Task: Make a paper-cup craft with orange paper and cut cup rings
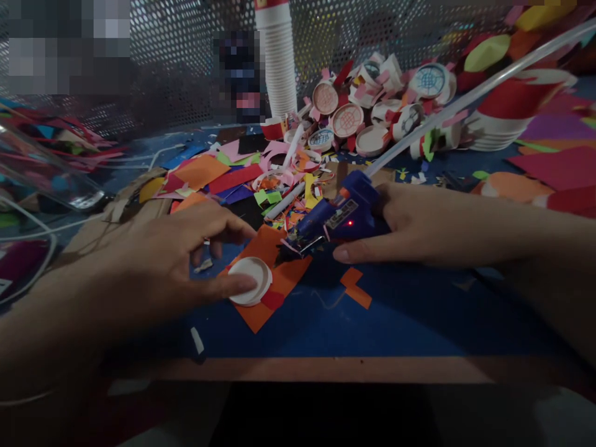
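My left hand (172,261) is over an orange paper sheet (291,276), its thumb against a round white piece like a paper cup's bottom (261,273). Its fingers are apart and curve above the sheet's far edge. A small red paper piece (273,301) pokes out beside the white round. My right hand (410,217) is at the handle of a blue hot glue gun (342,208), whose small red light is on. The thumb lies below the gun; the other fingers are mostly hidden behind it. The nozzle points left, over the orange sheet, and a long clear glue stick (437,121) sticks out behind.
Paper scraps (237,171) are heaped behind the hands. Farther back stand a tall stack of paper cups (277,68) and a pile of decorated cup pieces (347,118). Small orange strips (357,288) lie on the blue tabletop (395,329). A white cable (51,236) runs at left.
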### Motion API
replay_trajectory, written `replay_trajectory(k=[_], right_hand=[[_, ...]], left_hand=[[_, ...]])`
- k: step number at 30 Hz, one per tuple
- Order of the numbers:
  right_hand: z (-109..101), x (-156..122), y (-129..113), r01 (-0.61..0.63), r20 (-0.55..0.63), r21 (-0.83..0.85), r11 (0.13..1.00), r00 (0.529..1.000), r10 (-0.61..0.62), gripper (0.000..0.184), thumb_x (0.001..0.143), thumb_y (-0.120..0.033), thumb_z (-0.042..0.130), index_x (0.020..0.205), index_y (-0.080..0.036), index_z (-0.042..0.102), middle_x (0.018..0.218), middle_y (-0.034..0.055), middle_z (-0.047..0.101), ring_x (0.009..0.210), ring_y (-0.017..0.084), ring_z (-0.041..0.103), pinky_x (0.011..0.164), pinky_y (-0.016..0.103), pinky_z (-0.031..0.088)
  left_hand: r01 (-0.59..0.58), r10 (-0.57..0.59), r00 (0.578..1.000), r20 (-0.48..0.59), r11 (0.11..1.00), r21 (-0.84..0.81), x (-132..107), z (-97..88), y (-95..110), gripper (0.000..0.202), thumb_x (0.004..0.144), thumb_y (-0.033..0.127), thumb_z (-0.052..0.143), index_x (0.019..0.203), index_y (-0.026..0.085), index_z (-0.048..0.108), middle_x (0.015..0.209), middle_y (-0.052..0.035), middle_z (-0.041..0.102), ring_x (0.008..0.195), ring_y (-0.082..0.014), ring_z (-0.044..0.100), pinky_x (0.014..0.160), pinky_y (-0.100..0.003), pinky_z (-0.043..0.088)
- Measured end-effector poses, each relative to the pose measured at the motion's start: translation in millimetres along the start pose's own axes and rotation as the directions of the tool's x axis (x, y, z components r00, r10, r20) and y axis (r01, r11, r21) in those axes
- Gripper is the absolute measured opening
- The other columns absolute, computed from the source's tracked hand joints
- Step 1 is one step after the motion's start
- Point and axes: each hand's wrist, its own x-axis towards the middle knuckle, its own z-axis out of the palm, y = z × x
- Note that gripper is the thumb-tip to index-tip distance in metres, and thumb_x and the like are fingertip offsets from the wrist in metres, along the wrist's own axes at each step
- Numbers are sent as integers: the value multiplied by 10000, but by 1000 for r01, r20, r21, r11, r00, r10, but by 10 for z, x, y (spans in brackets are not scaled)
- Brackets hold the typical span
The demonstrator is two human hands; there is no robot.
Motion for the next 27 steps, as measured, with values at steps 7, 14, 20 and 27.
replay_trajectory(k=[7, 14, 20, 27], right_hand=[[27, 21, -56, -82, 125, -91, 992, 988, 93, 560, 841, -758, 606, 581, -264, 561, 672, 65, 619, 585, 260, 609, 552, 414, 475], [48, 20, -54, -43, 88, -36, 998, 995, 46, 461, 848, -669, 622, 648, -254, 605, 705, 42, 640, 623, 232, 606, 600, 370, 463], [55, 10, -58, -31, 98, 0, 1000, 995, 31, 451, 870, -635, 623, 625, -257, 593, 684, 38, 623, 632, 234, 586, 649, 369, 440], [50, 29, -53, 33, 91, 20, 999, 995, -34, 371, 884, -573, 628, 677, -265, 646, 645, 19, 628, 661, 239, 601, 670, 358, 452]], left_hand=[[-150, 163, 983, 86, 979, -141, -23, 129, -20, 592, 748, 673, 828, 1257, 386, 733, 1213, -16, 685, 1022, -283, 675, 933, -396, 544], [-113, 140, 984, 110, 968, -224, 14, 105, 23, 384, 736, 465, 875, 1092, 354, 786, 1081, 1, 670, 962, -270, 686, 866, -368, 558], [-118, 160, 979, 131, 953, -278, 10, 84, 47, 372, 778, 531, 836, 1079, 318, 788, 1060, -12, 667, 908, -240, 666, 838, -378, 562], [-138, 170, 981, 95, 952, -274, 1, 122, 3, 323, 757, 494, 859, 1044, 362, 796, 1056, -2, 704, 942, -251, 661, 865, -370, 558]])
